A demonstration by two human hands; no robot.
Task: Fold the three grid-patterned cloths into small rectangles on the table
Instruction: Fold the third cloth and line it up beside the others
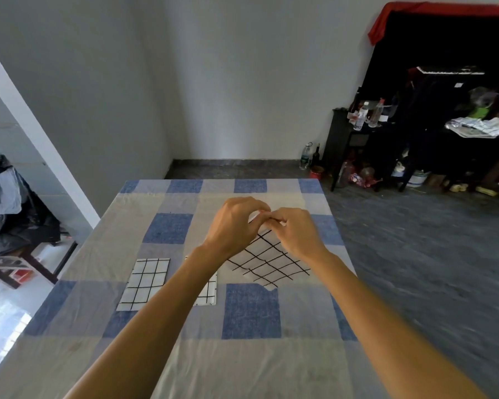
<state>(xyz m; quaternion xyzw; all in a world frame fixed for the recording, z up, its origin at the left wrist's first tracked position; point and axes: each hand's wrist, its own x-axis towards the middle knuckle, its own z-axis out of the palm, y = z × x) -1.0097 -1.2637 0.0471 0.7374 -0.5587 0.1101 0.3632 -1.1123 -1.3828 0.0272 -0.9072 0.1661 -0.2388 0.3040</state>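
Both hands met over table [162, 367] centre. Left hand [233, 223] and right hand [293, 231] touched at fingertips, fingers curled tight, pinching top edge of third grid cloth [268, 262]. That cloth hung from pinch, lower corner resting on blue-checked tablecloth [251, 312]. At 9 o'clock of it: folded grid cloth [144, 283], flat rectangle. Between them, second folded cloth [209, 292], mostly hidden under left forearm. Folded pair near each other, not touching.
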